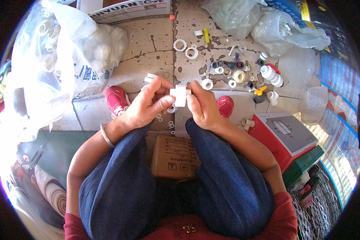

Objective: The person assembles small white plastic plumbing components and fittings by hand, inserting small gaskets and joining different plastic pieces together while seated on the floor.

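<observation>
Between my knees I hold up a small white plastic pipe fitting (180, 96) with stubby arms, like a cross or tee. The fingers of my left hand (150, 100) pinch its left side, and my right hand (205, 105) grips the right side with thumb and forefinger. My fingertips partly cover both ends. White rings lie on the floor beneath and beyond my hands, among them a white ring (207, 84) just past my right hand. Another white piece (149, 77) shows beside my left fingers; whether they touch it I cannot tell.
Loose fittings, including a white-and-red valve (271, 75) and a yellow-handled valve (260, 95), are scattered at right. A bag of white fittings (84, 52) stands left, clear bags (268, 30) far right. Nearer are a cardboard box (174, 156), a red box (284, 136) and metal chains (318, 204).
</observation>
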`<state>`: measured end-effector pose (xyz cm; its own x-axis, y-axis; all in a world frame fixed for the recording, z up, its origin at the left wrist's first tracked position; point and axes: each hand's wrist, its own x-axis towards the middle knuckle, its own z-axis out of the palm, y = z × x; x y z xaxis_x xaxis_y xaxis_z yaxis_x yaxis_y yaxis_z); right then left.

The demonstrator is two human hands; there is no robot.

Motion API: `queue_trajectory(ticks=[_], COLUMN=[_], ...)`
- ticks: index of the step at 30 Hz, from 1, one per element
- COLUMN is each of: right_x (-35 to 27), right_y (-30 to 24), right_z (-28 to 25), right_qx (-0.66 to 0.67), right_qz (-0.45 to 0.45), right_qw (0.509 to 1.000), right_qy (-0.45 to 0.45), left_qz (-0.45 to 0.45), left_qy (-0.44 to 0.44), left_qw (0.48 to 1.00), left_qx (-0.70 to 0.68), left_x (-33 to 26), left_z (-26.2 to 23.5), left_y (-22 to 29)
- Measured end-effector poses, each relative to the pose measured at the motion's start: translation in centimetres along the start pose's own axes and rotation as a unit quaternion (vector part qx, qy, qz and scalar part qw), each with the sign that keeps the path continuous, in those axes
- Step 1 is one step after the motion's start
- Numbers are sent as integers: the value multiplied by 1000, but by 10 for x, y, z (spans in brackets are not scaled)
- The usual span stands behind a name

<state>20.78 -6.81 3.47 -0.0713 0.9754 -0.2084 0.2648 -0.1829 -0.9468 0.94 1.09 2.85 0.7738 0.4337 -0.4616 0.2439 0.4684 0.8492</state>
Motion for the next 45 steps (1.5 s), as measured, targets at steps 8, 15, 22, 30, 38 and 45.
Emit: queue_trajectory(ticks=[8,15,22,30,38,45], right_x=[1,1,10,73,82,101], right_y=[-2,-2,6,-24,-55,-29], right_z=[3,3,7,-22,-24,7], right_qx=[226,-79,-228,-108,57,67], right_qz=[222,-4,-93,-116,-135,-11], right_qw=[948,996,967,986,988,989], right_qy=[15,39,68,50,47,-130], left_qz=[172,-47,-86,15,56,202], left_qy=[23,-7,-42,10,143,513], left_qw=[952,997,995,992,961,647], left_qx=[250,-67,-23,123,229,527], left_x=[2,2,7,30,4,-54], left_z=[8,8,15,-20,-1,-12], left_y=[8,11,17,81,114,140])
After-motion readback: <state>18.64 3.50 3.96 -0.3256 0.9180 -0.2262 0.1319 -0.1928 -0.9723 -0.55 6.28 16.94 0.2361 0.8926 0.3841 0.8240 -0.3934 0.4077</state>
